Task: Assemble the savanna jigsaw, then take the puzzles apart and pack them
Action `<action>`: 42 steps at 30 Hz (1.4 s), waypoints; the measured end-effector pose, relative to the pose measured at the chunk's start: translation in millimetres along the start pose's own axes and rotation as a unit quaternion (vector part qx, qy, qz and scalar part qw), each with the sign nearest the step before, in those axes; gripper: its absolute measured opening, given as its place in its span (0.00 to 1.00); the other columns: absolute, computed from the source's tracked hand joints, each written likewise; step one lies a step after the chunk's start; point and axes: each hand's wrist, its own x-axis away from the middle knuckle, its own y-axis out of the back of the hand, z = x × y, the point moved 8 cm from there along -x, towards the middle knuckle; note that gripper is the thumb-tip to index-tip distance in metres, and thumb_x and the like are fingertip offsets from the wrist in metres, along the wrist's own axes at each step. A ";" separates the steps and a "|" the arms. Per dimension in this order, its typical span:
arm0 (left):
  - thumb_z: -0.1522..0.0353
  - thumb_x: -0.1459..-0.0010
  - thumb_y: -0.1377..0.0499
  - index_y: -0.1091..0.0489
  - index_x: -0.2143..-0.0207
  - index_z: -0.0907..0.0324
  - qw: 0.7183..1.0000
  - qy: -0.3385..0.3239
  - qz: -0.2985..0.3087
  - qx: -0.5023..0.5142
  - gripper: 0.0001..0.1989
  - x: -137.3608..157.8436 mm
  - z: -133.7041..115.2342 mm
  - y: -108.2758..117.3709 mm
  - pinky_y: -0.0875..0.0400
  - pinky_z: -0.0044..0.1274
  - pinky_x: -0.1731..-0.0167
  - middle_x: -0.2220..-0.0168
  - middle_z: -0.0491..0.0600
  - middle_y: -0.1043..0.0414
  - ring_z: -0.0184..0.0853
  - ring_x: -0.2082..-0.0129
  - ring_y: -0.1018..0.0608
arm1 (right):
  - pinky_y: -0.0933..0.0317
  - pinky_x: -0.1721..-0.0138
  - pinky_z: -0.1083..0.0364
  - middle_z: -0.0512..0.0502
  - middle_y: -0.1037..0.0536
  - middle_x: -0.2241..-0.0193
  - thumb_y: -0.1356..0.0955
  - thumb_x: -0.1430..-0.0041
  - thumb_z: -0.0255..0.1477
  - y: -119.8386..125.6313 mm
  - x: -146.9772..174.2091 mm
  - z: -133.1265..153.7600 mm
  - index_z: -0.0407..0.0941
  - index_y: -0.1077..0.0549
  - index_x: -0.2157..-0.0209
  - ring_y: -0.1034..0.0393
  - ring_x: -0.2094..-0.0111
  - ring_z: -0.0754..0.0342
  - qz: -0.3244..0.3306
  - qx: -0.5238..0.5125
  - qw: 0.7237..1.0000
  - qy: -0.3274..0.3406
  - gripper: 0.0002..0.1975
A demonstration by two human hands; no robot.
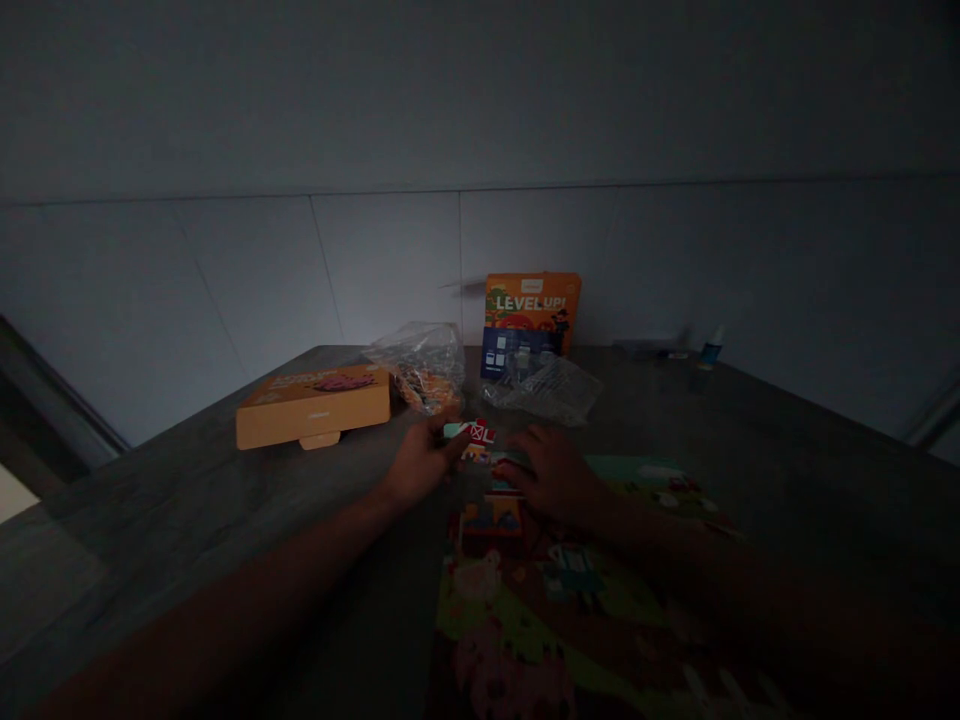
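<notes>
left hand (pixel 417 462) grip pinched on a puzzle piece (pixel 471 432) at the far edge of the puzzle (pixel 525 590) on the bench (pixel 187 520); right hand (pixel 553 472) flat on puzzle, grip unclear; orange box (pixel 313 405) further left

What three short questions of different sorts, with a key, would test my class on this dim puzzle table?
1. True or false: the left hand holds a small red and white puzzle piece.
2. Which stands upright against the wall: A) the flat orange cardboard box; B) the orange "LEVEL UP!" box?
3. Fill in: the right hand rests on the colourful picture ____.

Key: 1 true; 2 B; 3 puzzle.
</notes>
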 end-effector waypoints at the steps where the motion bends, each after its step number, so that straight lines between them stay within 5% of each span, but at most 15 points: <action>1: 0.59 0.45 0.40 0.30 0.61 0.63 1.000 -0.005 -0.012 -0.018 0.16 -0.8 0.5 3.5 0.36 0.19 0.85 0.80 0.42 0.32 0.29 0.84 0.30 | 0.39 0.53 0.46 0.35 0.26 0.60 0.33 0.39 0.34 -1.5 -0.3 0.2 0.38 0.26 0.57 0.33 0.56 0.42 0.009 0.007 1.000 0.004 0.14; 8: 0.66 0.43 0.42 0.27 0.58 0.62 0.983 -0.062 -0.029 -0.169 0.12 -1.6 -6.0 8.6 0.28 0.26 0.63 0.63 0.51 0.22 0.39 0.63 0.21 | 0.41 0.51 0.44 0.35 0.27 0.59 0.30 0.43 0.32 -4.8 -9.0 -10.1 0.38 0.27 0.56 0.35 0.54 0.42 0.020 -0.033 0.999 0.007 0.16; 14: 0.66 0.41 0.44 0.28 0.56 0.61 0.977 -0.097 -0.001 -0.189 0.13 2.2 -12.9 0.9 0.29 0.26 0.62 0.62 0.51 0.22 0.38 0.63 0.21 | 0.40 0.57 0.49 0.41 0.30 0.64 0.31 0.48 0.22 6.5 -10.2 -8.6 0.41 0.28 0.66 0.35 0.60 0.47 -0.047 -0.106 0.993 0.035 0.06; 20: 0.64 0.38 0.47 0.29 0.53 0.60 0.971 -0.149 0.084 -0.164 0.14 17.0 -28.5 -19.1 0.28 0.24 0.59 0.57 0.51 0.23 0.38 0.57 0.22 | 0.41 0.61 0.52 0.45 0.30 0.67 0.31 0.44 0.25 15.0 -7.2 0.5 0.42 0.28 0.67 0.34 0.63 0.50 -0.077 -0.174 0.979 0.073 0.02; 25: 0.65 0.41 0.43 0.29 0.53 0.60 0.970 -0.155 0.116 -0.148 0.14 20.7 -31.4 -26.3 0.28 0.24 0.60 0.58 0.50 0.23 0.37 0.59 0.22 | 0.42 0.64 0.54 0.47 0.28 0.70 0.30 0.43 0.28 12.7 -8.3 3.8 0.42 0.29 0.70 0.33 0.66 0.52 -0.051 -0.180 0.980 0.074 0.05; 31: 0.64 0.42 0.44 0.27 0.61 0.61 0.973 -0.110 0.012 -0.201 0.11 10.2 -27.0 -7.0 0.31 0.23 0.67 0.67 0.48 0.23 0.35 0.68 0.24 | 0.41 0.60 0.50 0.42 0.26 0.66 0.31 0.42 0.33 7.5 -4.5 -0.6 0.40 0.28 0.64 0.32 0.63 0.48 -0.036 -0.065 0.997 0.027 0.09; 35: 0.65 0.43 0.43 0.27 0.60 0.62 0.975 -0.092 -0.038 -0.198 0.12 6.7 -23.8 5.1 0.32 0.22 0.69 0.68 0.47 0.24 0.35 0.70 0.25 | 0.42 0.60 0.50 0.42 0.28 0.67 0.30 0.43 0.35 1.2 -1.3 6.9 0.41 0.28 0.69 0.33 0.62 0.47 0.019 0.003 0.998 0.062 0.11; 42: 0.67 0.42 0.44 0.28 0.60 0.61 0.971 -0.084 0.064 -0.214 0.10 8.7 -17.6 -12.3 0.32 0.23 0.70 0.67 0.48 0.23 0.35 0.70 0.24 | 0.43 0.60 0.51 0.43 0.29 0.67 0.31 0.40 0.37 -5.5 1.5 18.0 0.42 0.27 0.71 0.35 0.62 0.49 0.067 -0.003 0.993 0.099 0.12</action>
